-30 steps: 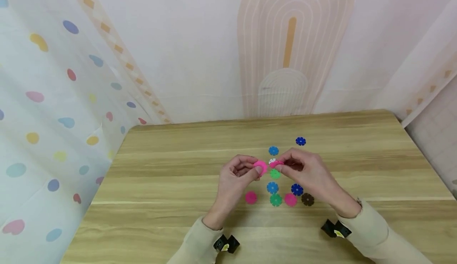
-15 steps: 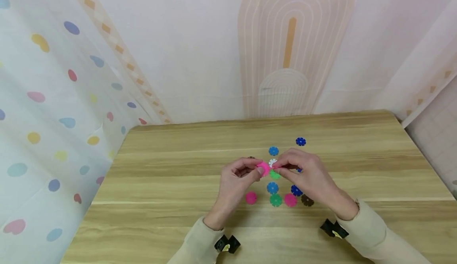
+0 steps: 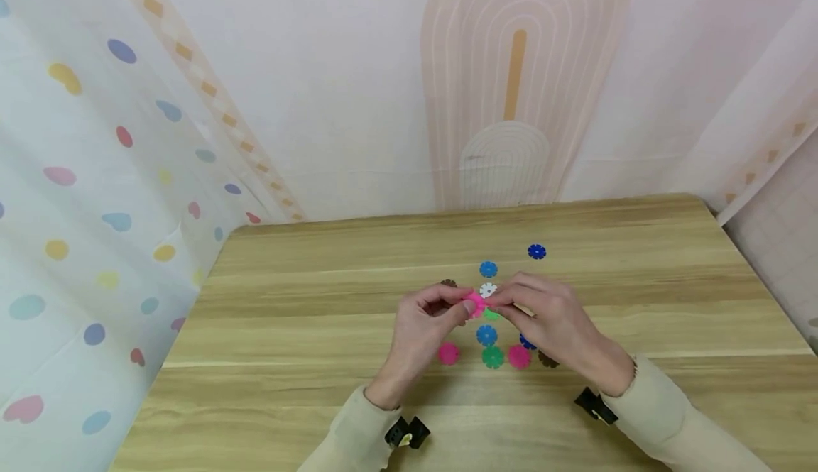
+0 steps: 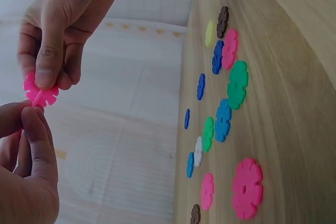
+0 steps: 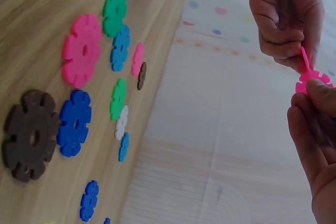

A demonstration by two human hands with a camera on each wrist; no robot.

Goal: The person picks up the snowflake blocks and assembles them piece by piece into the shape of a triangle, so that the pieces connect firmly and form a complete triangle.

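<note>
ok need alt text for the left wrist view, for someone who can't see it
Two hands held above a wooden table join two pink notched plastic discs: the right hand pinches one pink disc, slotted edge-on onto the one in the left hand. More flower-shaped discs in several colours lie flat on the table.

Both hands hang above the middle of the wooden table (image 3: 287, 387), the left hand (image 3: 422, 330) and the right hand (image 3: 556, 323) meeting over the scattered snowflake discs. Under and around them the discs crowd the surface: a white disc (image 3: 488, 289) and a light blue disc (image 3: 488, 269) lie just beyond the fingertips, a dark blue disc (image 3: 536, 251) farther toward the far edge, and a row of pink disc (image 3: 448, 353), green disc (image 3: 493, 356) and second pink disc (image 3: 519, 356) on the near side. The left half of the table toward the left edge lies bare, as does the strip along the right edge. A patterned curtain (image 3: 96, 174) hangs close along the left edge.
</note>
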